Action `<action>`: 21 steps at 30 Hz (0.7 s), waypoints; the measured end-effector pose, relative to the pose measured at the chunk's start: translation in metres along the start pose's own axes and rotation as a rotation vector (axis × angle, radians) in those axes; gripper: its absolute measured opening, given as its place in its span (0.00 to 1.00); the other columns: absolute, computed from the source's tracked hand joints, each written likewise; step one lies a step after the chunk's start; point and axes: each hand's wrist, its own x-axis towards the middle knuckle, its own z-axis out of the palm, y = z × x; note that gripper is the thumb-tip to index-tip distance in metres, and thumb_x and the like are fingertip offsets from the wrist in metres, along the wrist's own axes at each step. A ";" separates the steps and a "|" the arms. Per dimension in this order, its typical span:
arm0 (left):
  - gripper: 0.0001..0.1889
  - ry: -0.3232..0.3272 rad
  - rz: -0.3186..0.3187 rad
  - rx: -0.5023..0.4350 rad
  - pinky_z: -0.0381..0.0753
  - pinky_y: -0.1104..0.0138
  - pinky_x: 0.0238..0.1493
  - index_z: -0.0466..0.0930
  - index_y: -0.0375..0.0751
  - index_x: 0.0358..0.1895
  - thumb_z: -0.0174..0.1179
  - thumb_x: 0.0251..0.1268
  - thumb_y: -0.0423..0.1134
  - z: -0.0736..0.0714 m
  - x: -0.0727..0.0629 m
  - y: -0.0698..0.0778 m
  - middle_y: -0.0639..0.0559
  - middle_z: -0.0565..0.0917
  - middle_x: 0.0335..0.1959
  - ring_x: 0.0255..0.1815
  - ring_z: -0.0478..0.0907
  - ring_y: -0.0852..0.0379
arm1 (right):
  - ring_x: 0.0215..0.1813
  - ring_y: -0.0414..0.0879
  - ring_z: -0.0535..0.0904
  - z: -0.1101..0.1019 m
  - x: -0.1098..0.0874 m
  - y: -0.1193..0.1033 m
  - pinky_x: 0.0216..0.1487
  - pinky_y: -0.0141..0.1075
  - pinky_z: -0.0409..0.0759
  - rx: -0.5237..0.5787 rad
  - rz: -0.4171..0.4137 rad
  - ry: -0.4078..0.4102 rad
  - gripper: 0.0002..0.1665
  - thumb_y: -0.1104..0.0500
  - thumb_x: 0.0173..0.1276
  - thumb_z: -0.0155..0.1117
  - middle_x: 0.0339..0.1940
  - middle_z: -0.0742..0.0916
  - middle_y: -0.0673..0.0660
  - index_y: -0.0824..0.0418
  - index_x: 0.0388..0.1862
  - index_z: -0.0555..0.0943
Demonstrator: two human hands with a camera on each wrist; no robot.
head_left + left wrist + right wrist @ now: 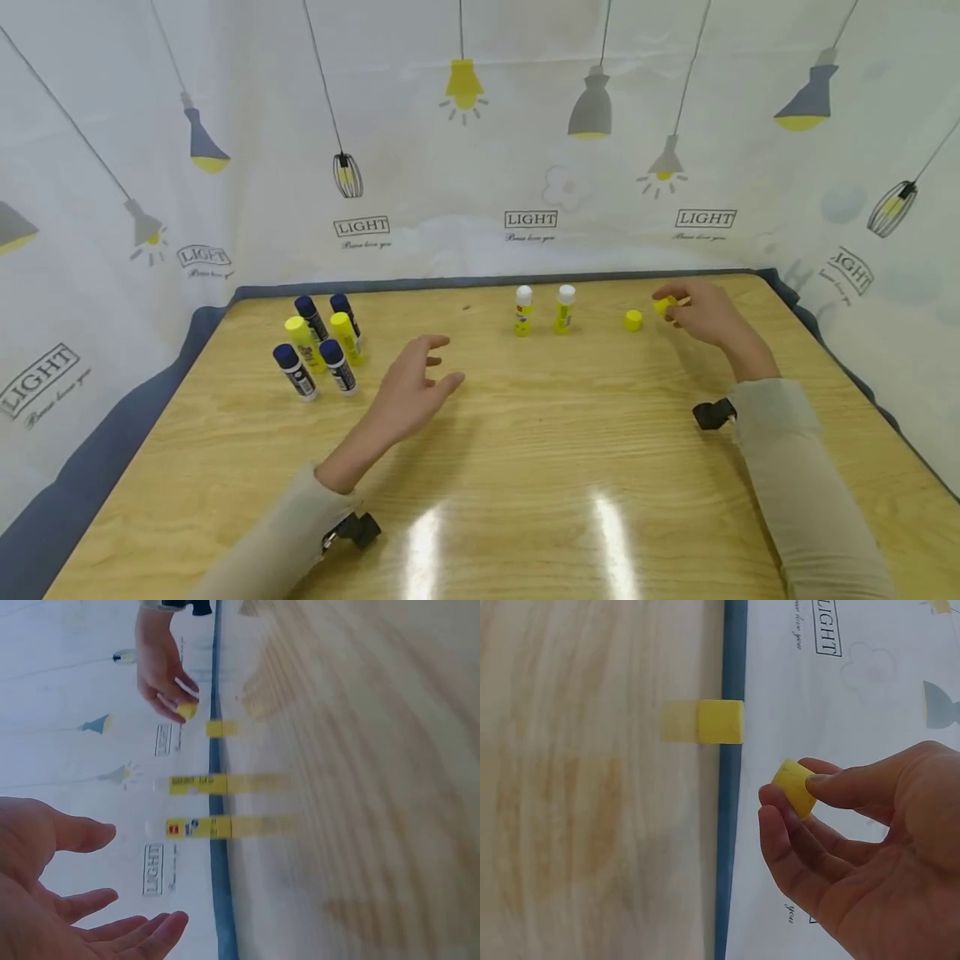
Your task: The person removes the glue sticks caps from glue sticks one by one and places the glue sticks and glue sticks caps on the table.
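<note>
Cap pinched in right hand, near second cap, far right. Left hand spread, empty. Maybe setting-down step; next probably calls for gentle lowering.

- Six tubes stand at the desk's left, three rows deep, two abreast.
- Over past them, near the back edge, two more tubes stand side by side.
- A cap rests just right of that pair.
- Right of it, the right hand has another cap between thumb and fingers.
- The left hand is between six and pair, nearer the front than the pair.
- Behind everything hangs a cloth.
</note>
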 end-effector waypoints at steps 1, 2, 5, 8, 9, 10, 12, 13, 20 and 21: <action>0.30 0.029 0.017 0.014 0.83 0.47 0.61 0.65 0.41 0.75 0.62 0.76 0.44 -0.005 -0.002 -0.002 0.41 0.70 0.74 0.71 0.75 0.39 | 0.56 0.67 0.83 0.001 0.001 0.002 0.51 0.52 0.86 -0.001 0.006 0.002 0.24 0.65 0.79 0.52 0.70 0.72 0.79 0.70 0.71 0.72; 0.30 0.056 0.032 0.028 0.83 0.47 0.61 0.66 0.41 0.75 0.62 0.76 0.44 -0.010 -0.004 -0.003 0.40 0.71 0.74 0.70 0.75 0.39 | 0.55 0.67 0.84 0.002 0.003 0.004 0.49 0.51 0.86 -0.001 0.014 0.006 0.25 0.66 0.78 0.53 0.69 0.73 0.79 0.71 0.71 0.72; 0.28 0.142 0.066 0.070 0.83 0.46 0.60 0.68 0.40 0.73 0.63 0.75 0.43 -0.028 -0.007 -0.005 0.39 0.73 0.71 0.69 0.76 0.38 | 0.51 0.64 0.85 0.005 0.007 0.010 0.47 0.48 0.87 -0.001 0.062 0.016 0.27 0.64 0.78 0.55 0.65 0.76 0.79 0.73 0.72 0.69; 0.27 0.236 0.076 0.108 0.83 0.45 0.60 0.70 0.38 0.71 0.64 0.75 0.43 -0.048 -0.008 -0.005 0.38 0.75 0.69 0.67 0.77 0.37 | 0.52 0.65 0.84 0.007 0.011 0.016 0.50 0.51 0.85 -0.030 0.091 0.034 0.26 0.62 0.77 0.57 0.63 0.78 0.78 0.76 0.69 0.71; 0.27 0.270 0.079 0.121 0.83 0.45 0.59 0.71 0.37 0.70 0.64 0.74 0.43 -0.054 -0.008 -0.005 0.38 0.76 0.68 0.66 0.77 0.37 | 0.55 0.66 0.83 0.008 0.011 0.017 0.53 0.54 0.84 -0.040 0.095 0.039 0.26 0.62 0.77 0.58 0.63 0.78 0.78 0.76 0.68 0.72; 0.26 0.305 0.080 0.133 0.83 0.46 0.58 0.72 0.37 0.69 0.64 0.74 0.43 -0.060 -0.008 -0.005 0.38 0.78 0.67 0.66 0.78 0.37 | 0.57 0.68 0.81 0.008 0.012 0.017 0.56 0.57 0.82 -0.050 0.095 0.043 0.26 0.62 0.76 0.58 0.62 0.79 0.78 0.76 0.67 0.73; 0.24 0.357 0.084 0.144 0.83 0.45 0.57 0.74 0.35 0.67 0.65 0.74 0.42 -0.070 -0.009 -0.006 0.37 0.79 0.65 0.65 0.79 0.37 | 0.61 0.71 0.77 0.009 0.012 0.018 0.60 0.62 0.77 -0.070 0.095 0.051 0.25 0.61 0.76 0.58 0.62 0.79 0.78 0.75 0.66 0.74; 0.24 0.377 0.085 0.154 0.83 0.46 0.55 0.75 0.35 0.66 0.65 0.74 0.41 -0.074 -0.009 -0.007 0.37 0.80 0.64 0.64 0.79 0.37 | 0.62 0.72 0.75 0.009 0.012 0.018 0.62 0.63 0.75 -0.081 0.097 0.052 0.25 0.62 0.76 0.58 0.62 0.79 0.79 0.75 0.66 0.74; 0.21 0.396 0.023 0.240 0.80 0.43 0.54 0.78 0.34 0.63 0.63 0.75 0.44 -0.094 -0.009 -0.012 0.36 0.82 0.61 0.64 0.78 0.35 | 0.64 0.73 0.74 0.012 0.010 0.020 0.63 0.64 0.75 -0.103 0.136 0.042 0.25 0.62 0.76 0.56 0.62 0.79 0.80 0.75 0.66 0.74; 0.21 0.382 0.003 0.244 0.79 0.42 0.56 0.78 0.35 0.63 0.62 0.75 0.45 -0.095 -0.009 -0.013 0.36 0.81 0.61 0.64 0.78 0.34 | 0.65 0.73 0.74 0.013 0.010 0.020 0.63 0.64 0.75 -0.101 0.140 0.038 0.25 0.61 0.76 0.56 0.63 0.78 0.80 0.75 0.66 0.74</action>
